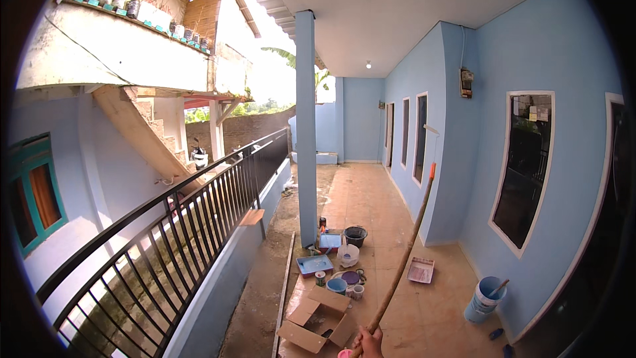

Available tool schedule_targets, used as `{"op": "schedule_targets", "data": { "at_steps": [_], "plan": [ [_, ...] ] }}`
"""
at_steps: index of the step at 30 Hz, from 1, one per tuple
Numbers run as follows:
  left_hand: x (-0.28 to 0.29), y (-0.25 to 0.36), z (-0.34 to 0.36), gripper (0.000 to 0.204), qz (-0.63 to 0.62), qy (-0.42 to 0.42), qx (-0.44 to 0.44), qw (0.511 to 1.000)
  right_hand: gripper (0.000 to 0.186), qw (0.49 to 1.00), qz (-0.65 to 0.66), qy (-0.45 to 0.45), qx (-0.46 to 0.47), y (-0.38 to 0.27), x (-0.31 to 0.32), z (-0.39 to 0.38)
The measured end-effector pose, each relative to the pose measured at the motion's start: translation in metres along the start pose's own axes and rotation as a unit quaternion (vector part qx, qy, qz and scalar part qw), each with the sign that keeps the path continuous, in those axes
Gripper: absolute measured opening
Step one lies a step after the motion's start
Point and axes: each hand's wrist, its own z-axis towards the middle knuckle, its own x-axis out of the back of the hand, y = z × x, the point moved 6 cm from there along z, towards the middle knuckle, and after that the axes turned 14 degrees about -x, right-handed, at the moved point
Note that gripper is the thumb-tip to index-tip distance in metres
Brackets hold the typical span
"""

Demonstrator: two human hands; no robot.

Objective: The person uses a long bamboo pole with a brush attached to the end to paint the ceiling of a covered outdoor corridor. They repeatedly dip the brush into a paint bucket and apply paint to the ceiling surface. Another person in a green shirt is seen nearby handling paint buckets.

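Observation:
My right hand [369, 342], at the lower edge, is closed around the lower part of a long wooden pole [405, 252]. The pole slants up and away to the right, with an orange handle [432, 171] at its upper end. Above that handle a paint roller [432, 130] with a pale sleeve stands in front of the light blue wall [452, 159]; whether it touches the wall I cannot tell. Just left of the hand, a pink thing [345, 354] is cut off by the frame's edge. My left hand is out of sight.
An open cardboard box [301, 337], paint trays [314, 264], a white bucket [347, 255] and a black basin [356, 236] sit on the tiles. Another tray [421, 270] lies right of the pole. A paint bucket [481, 301] stands by the wall. A pillar [306, 132] and black railing [192, 222] rise left.

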Motion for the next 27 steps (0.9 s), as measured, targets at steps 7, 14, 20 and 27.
{"op": "schedule_targets", "data": {
  "at_steps": [7, 14, 20, 27],
  "plan": [
    [0.137, -0.035, -0.124, 0.021, -0.039, 0.091, -0.016, 0.995, 0.022, 0.963, 0.008, -0.27, -0.006, -0.048, -0.245, -0.189],
    [0.201, -0.064, -0.204, 0.02, -0.069, 0.158, -0.008, 0.985, 0.031, 0.932, -0.014, -0.361, -0.028, -0.051, -0.396, -0.293],
    [0.237, -0.073, -0.224, 0.019, -0.079, 0.214, -0.028, 0.973, 0.032, 0.925, -0.026, -0.377, 0.031, -0.066, -0.475, -0.339],
    [0.273, -0.079, -0.216, 0.011, -0.085, 0.252, -0.087, 0.96, 0.031, 0.921, -0.04, -0.381, 0.072, -0.081, -0.515, -0.381]
  ]
}}
